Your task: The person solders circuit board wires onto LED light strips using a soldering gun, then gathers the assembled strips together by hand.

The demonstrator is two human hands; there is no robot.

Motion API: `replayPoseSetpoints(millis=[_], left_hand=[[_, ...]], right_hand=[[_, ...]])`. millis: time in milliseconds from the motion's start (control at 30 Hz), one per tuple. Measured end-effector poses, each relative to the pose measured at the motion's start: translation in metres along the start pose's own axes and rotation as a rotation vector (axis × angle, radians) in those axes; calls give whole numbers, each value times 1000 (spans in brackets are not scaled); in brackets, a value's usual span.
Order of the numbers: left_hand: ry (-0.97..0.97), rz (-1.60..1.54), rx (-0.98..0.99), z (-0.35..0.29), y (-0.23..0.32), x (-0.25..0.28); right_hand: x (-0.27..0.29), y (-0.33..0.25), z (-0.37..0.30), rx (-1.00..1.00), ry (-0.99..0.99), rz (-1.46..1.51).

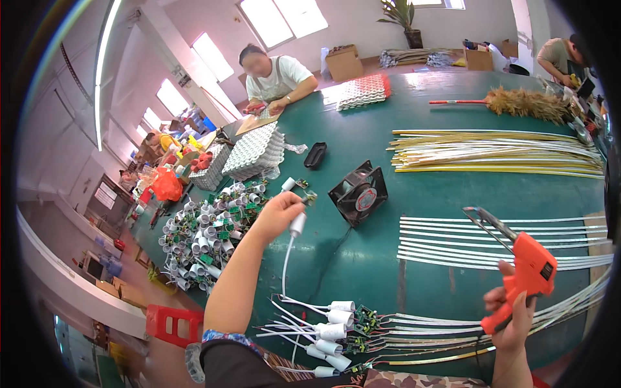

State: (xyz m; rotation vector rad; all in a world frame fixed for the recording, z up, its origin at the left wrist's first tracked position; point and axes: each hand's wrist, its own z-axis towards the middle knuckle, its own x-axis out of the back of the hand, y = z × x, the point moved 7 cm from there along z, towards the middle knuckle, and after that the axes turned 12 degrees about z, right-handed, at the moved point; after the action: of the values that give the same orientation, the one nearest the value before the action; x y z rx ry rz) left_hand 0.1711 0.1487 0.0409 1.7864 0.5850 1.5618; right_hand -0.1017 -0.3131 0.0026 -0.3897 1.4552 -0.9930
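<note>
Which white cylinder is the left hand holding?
The white cylinder just below the left hand, with a white cable trailing toward the person. The others lie in the pile, just beyond the hand, or in the near row.

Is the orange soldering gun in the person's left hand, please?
No, the orange soldering gun is held in the right hand.

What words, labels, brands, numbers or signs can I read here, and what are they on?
None can be read clearly enough to quote.
Round red label on the hub of the black fan: too small to read.
Dark label on the red tool in the right hand: too small to read.
</note>
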Motion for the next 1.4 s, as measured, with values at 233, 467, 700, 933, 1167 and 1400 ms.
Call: replayPoseSetpoints(millis=[233,467,700,933,1167,1400], left_hand=[[-623,-657,-131,-86,128,-139],[-806,-635,-83,-109,181,-215],[-781,-545,-115,-121,199,-236],[-752,-481,-117,-122,200,-244],[-795,-616,-72,-126,203,-251],[-824,-658,-76,-127,194,-245]], right_hand=[[-41,7,2,-121,-112,-171],[-54,7,11,215,-259,-480],[-53,7,9,179,-293,-601],[-46,9,11,141,-281,-495],[-49,-3,5,397,-313,-629],[-38,-5,10,123,-105,-356]])
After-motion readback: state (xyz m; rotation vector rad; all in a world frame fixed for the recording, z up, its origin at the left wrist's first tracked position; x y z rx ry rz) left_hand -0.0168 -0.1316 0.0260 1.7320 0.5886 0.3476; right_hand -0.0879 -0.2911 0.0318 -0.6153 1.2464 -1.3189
